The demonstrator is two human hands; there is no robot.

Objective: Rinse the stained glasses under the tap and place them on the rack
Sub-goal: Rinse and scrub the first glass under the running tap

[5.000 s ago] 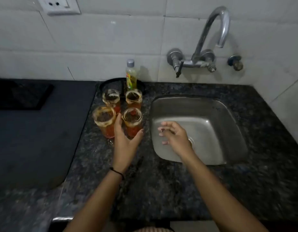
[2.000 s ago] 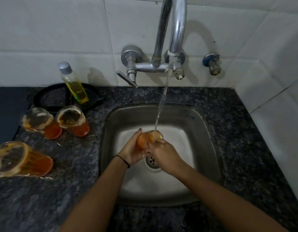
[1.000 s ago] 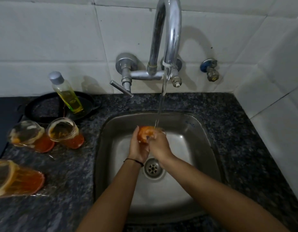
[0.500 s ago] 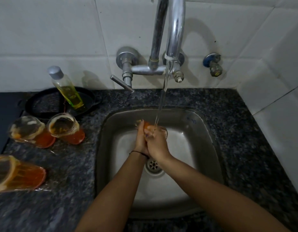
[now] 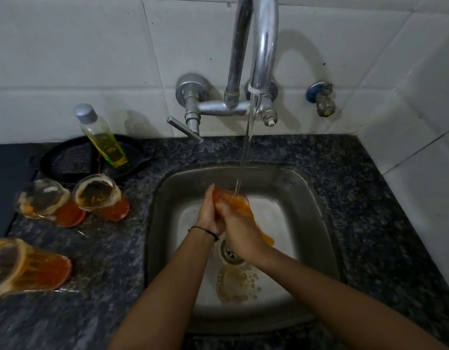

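Both hands are gripping one stained glass under the running tap, over the sink.

The left hand (image 5: 208,215) and right hand (image 5: 240,229) are closing together around the orange-stained glass (image 5: 232,201), which is tilting over the middle of the sink (image 5: 317,213), above the drain (image 5: 229,252). Water from the tap (image 5: 262,46) is falling onto the glass, and orange-tinted water is pooling near the drain. Three more stained glasses are waiting on the counter (image 5: 357,178) left of the sink: two (image 5: 44,202) (image 5: 98,195) near its back edge, in front of a black pan (image 5: 74,160) holding a bottle (image 5: 102,137), and one (image 5: 24,267) at the counter's left edge.
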